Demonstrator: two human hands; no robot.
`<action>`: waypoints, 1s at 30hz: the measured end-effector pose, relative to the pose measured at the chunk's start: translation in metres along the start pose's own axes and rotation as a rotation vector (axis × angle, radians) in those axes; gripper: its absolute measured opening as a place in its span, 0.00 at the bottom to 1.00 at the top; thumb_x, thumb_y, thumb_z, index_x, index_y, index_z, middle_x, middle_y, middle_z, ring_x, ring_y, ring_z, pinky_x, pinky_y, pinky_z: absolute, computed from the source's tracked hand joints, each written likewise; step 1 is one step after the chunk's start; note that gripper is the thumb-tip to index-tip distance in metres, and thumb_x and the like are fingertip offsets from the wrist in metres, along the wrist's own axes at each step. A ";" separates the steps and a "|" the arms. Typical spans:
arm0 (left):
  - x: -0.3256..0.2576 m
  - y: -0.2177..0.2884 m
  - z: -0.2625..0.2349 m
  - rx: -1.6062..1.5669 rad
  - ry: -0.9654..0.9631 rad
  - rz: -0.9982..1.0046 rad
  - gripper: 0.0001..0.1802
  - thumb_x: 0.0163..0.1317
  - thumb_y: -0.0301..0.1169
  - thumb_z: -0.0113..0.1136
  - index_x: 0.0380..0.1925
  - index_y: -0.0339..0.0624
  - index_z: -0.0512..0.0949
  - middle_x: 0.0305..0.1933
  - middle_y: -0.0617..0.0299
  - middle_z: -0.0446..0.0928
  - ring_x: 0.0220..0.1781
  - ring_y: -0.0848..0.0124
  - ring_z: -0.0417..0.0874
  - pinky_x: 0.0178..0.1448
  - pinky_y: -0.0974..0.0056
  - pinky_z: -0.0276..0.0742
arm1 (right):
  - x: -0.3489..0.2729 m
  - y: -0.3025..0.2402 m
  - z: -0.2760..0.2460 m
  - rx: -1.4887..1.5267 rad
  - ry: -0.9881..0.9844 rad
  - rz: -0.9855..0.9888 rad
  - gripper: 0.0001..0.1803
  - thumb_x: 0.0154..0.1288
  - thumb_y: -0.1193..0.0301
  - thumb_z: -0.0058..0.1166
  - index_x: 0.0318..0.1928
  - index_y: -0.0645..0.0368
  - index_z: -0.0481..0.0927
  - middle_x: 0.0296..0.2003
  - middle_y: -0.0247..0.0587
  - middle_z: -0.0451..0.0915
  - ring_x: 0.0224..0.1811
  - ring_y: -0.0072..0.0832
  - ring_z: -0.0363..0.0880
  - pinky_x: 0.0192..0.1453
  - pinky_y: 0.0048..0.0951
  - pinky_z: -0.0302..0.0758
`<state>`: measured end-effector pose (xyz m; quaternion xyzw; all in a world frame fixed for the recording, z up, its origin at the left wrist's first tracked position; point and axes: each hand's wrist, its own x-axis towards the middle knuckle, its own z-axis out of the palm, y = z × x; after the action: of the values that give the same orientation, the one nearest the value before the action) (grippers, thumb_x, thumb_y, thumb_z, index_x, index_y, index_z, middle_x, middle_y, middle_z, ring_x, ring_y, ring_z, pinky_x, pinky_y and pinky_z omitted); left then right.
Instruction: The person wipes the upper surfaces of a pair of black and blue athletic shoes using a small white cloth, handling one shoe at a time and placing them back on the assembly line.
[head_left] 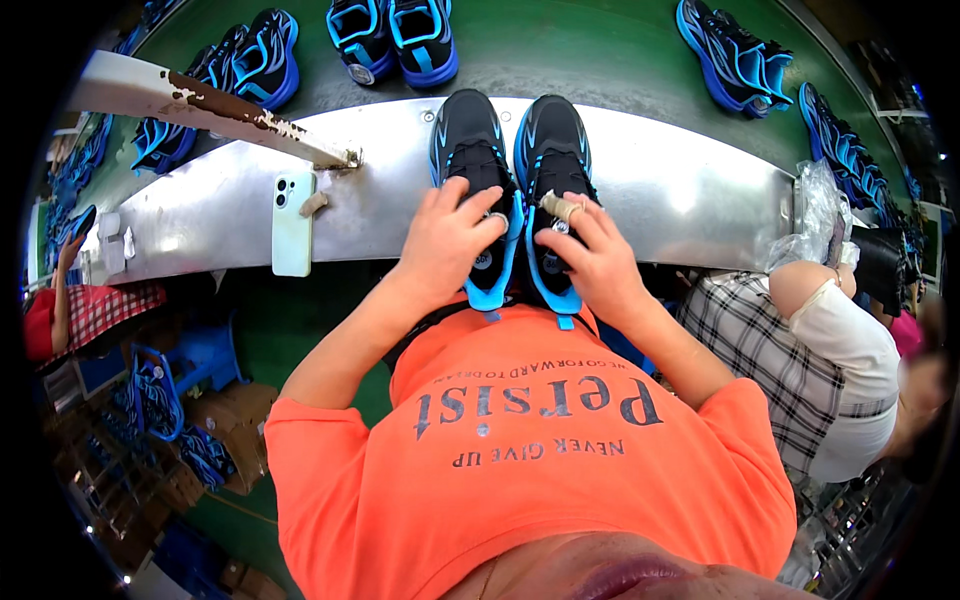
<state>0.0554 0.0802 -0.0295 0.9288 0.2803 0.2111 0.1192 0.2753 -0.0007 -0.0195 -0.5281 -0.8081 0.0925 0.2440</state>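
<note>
Two black sneakers with bright blue edges lie side by side in front of me, toes pointing away and heel loops toward my waist. My left hand (445, 240) is bent over the left sneaker (468, 125), fingers closed at its laces and collar. On the right sneaker (553, 130), my right hand (597, 250) is curled, thumb and fingers closed at the tongue and collar opening. A beige wrap (560, 207) covers one finger of the right hand. The fingers partly hide the laces and tongues.
A metal bench edge (690, 190) borders a green conveyor belt (560, 60) carrying more sneakers (425, 40). At left, a rusty white post (220, 110) slants beside a pale green phone (293, 225). Clear plastic (815, 215) and a co-worker in white sleeves (850, 350) are at right.
</note>
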 end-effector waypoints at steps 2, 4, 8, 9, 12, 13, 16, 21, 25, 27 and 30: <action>0.004 0.011 0.006 0.158 -0.073 0.025 0.11 0.51 0.28 0.56 0.37 0.44 0.78 0.59 0.58 0.74 0.56 0.55 0.71 0.53 0.56 0.69 | -0.005 -0.001 0.005 -0.086 -0.056 -0.033 0.18 0.53 0.78 0.54 0.47 0.60 0.78 0.50 0.53 0.72 0.63 0.53 0.68 0.66 0.46 0.68; 0.003 0.016 0.013 0.283 -0.114 0.025 0.12 0.52 0.27 0.55 0.38 0.40 0.76 0.63 0.54 0.71 0.58 0.52 0.69 0.53 0.57 0.68 | -0.001 -0.004 0.013 -0.119 -0.068 -0.043 0.19 0.56 0.77 0.52 0.50 0.64 0.75 0.54 0.61 0.69 0.64 0.58 0.66 0.67 0.49 0.67; -0.007 0.015 0.012 0.145 -0.047 -0.008 0.14 0.51 0.25 0.55 0.40 0.39 0.76 0.71 0.52 0.62 0.61 0.51 0.67 0.54 0.55 0.68 | -0.001 -0.008 0.007 0.062 -0.119 0.020 0.26 0.52 0.76 0.61 0.54 0.63 0.72 0.62 0.65 0.60 0.68 0.63 0.56 0.70 0.52 0.60; -0.008 0.014 0.009 0.131 -0.056 -0.025 0.17 0.48 0.25 0.58 0.41 0.38 0.75 0.72 0.50 0.59 0.62 0.49 0.66 0.57 0.53 0.67 | 0.001 -0.005 0.000 0.128 -0.156 0.026 0.28 0.51 0.75 0.64 0.54 0.62 0.72 0.64 0.64 0.59 0.69 0.63 0.55 0.71 0.52 0.59; 0.001 0.022 -0.012 -0.140 -0.063 -0.180 0.21 0.49 0.30 0.67 0.43 0.35 0.75 0.70 0.44 0.59 0.61 0.46 0.65 0.64 0.51 0.64 | 0.009 0.005 -0.024 0.298 -0.232 0.077 0.28 0.54 0.68 0.66 0.56 0.57 0.75 0.65 0.58 0.61 0.69 0.56 0.59 0.68 0.44 0.64; 0.004 0.022 -0.014 -0.169 0.008 -0.193 0.20 0.51 0.31 0.67 0.43 0.36 0.76 0.68 0.45 0.62 0.60 0.47 0.66 0.63 0.51 0.65 | 0.014 0.008 -0.031 0.326 -0.259 0.106 0.26 0.54 0.67 0.66 0.55 0.55 0.77 0.64 0.56 0.64 0.67 0.53 0.62 0.66 0.43 0.67; 0.018 0.015 -0.017 -0.245 0.158 -0.278 0.14 0.55 0.33 0.67 0.38 0.37 0.79 0.50 0.50 0.73 0.51 0.52 0.73 0.55 0.55 0.70 | 0.030 0.014 -0.042 0.145 -0.189 0.079 0.16 0.56 0.66 0.64 0.47 0.51 0.84 0.45 0.47 0.75 0.46 0.44 0.76 0.48 0.38 0.75; 0.009 -0.001 0.009 -0.299 0.047 -0.093 0.09 0.53 0.27 0.65 0.35 0.39 0.79 0.39 0.58 0.74 0.42 0.56 0.74 0.47 0.57 0.73 | 0.031 0.020 -0.036 0.097 -0.252 0.070 0.14 0.54 0.65 0.64 0.41 0.54 0.82 0.36 0.43 0.70 0.36 0.41 0.76 0.40 0.37 0.75; 0.012 0.006 0.006 -0.242 0.094 -0.089 0.12 0.52 0.25 0.65 0.37 0.39 0.78 0.41 0.56 0.74 0.44 0.56 0.74 0.48 0.57 0.72 | 0.027 0.012 -0.037 -0.007 -0.163 0.153 0.13 0.54 0.66 0.64 0.41 0.53 0.83 0.35 0.43 0.71 0.37 0.40 0.77 0.40 0.37 0.76; 0.011 0.009 0.006 -0.244 0.095 -0.156 0.13 0.51 0.24 0.65 0.39 0.39 0.78 0.42 0.55 0.74 0.45 0.55 0.74 0.49 0.57 0.72 | 0.026 0.014 -0.037 0.058 -0.172 0.131 0.13 0.54 0.66 0.64 0.41 0.53 0.83 0.35 0.43 0.71 0.37 0.40 0.77 0.39 0.37 0.76; 0.008 0.004 0.005 -0.310 0.027 -0.199 0.17 0.49 0.22 0.64 0.42 0.38 0.77 0.43 0.54 0.73 0.46 0.54 0.73 0.51 0.57 0.72 | 0.024 0.028 -0.038 0.094 -0.212 0.102 0.11 0.55 0.65 0.63 0.40 0.52 0.84 0.35 0.42 0.73 0.36 0.40 0.77 0.38 0.37 0.75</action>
<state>0.0662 0.0812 -0.0301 0.8640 0.3365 0.2513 0.2776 0.3093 0.0284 0.0087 -0.5435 -0.7964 0.1979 0.1766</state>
